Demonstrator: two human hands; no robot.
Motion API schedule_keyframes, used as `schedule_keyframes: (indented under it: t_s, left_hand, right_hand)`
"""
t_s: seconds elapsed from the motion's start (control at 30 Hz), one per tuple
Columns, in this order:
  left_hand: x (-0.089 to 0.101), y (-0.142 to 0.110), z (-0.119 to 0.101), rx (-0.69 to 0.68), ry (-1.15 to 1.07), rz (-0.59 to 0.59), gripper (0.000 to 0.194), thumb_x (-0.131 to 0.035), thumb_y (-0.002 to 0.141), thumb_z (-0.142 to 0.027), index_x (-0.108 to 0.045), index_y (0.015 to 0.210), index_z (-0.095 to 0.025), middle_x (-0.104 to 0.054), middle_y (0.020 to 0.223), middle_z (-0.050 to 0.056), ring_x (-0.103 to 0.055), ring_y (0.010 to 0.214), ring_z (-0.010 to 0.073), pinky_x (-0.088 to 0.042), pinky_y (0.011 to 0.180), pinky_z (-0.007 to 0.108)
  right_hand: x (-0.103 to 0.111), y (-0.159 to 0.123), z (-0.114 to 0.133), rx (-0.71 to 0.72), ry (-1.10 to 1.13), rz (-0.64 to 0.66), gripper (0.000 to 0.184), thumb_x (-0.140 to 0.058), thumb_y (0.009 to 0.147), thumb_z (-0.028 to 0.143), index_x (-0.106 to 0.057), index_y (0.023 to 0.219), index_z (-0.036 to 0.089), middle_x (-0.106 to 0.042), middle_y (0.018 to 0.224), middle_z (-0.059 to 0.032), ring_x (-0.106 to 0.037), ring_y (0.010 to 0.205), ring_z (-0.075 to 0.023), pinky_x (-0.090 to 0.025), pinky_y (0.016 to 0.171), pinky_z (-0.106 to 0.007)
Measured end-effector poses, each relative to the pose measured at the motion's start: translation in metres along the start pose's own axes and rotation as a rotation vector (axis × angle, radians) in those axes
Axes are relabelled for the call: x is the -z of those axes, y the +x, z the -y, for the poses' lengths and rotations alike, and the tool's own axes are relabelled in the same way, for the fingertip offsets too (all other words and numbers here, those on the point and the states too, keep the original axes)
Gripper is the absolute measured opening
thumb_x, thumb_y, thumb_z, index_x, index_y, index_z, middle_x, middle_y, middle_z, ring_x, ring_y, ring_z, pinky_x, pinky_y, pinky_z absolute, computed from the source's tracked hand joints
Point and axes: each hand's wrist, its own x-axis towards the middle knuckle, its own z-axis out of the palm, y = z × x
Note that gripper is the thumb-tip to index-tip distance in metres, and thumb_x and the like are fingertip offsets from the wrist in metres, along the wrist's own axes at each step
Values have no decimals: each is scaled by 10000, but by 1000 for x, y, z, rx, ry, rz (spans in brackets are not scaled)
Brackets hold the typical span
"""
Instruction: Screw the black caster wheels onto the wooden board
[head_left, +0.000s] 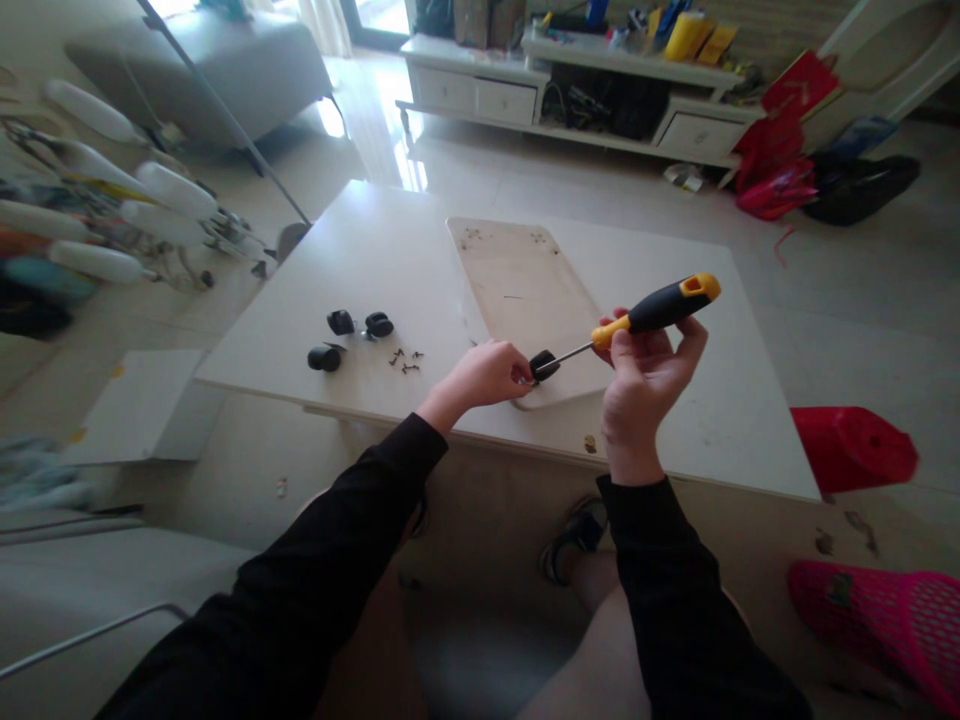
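My right hand [645,390] is closed round a screwdriver [667,305] with a black and yellow handle. Its metal shaft slants down to the left, and the tip is at a black caster wheel [545,364]. That wheel is at the near edge of a pale, round-cornered board [525,280] lying on the white table. Pinched fingers of my left hand [491,375] are at the base of the caster; a small screw between them cannot be made out. More black casters [325,357] lie to the left, beside several small dark screws [406,361].
The white table [660,430] has a small brownish piece [590,443] at its near edge. A red bin [855,448] and a pink mesh basket [885,620] stand to the right. At the back is a low white cabinet [480,95]; a grey bench [202,75] is far left.
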Motion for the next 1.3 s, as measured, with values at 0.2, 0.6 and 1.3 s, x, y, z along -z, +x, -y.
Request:
schedule_keyframes:
  t_s: [0.2,0.6,1.3]
  left_hand:
    - [-2,1,-3,14,120,48,214,-745,820,-220,-916,939,-269,-817,824,67,-683,691,203,-497,708,330]
    - [-8,0,-9,106,177,-32,179,-769,856,-350,-880,833,-212,-776,759,105,-694,709,228,-479,686,340]
    - [35,-6,43,305,-282,-303,112,-813,835,-261,-827,799,-155,-692,618,25,-610,561,127,-464,611,276]
  right_hand:
    - [1,0,-1,-9,-21,8,503,-725,896,320,-433,1305,336,-762,1132,-23,-798,972,-193,-697,817,-425]
    - [0,0,-2,-24,-4,15,514,-746,870,307,-441,1283,335,-761,1102,-8,-796,952,-191,-690,776,-402]
    - [2,2,5,-55,10,-12,522,-761,836,283,-449,1253,328,-758,1051,14,-791,909,-176,-673,769,-381]
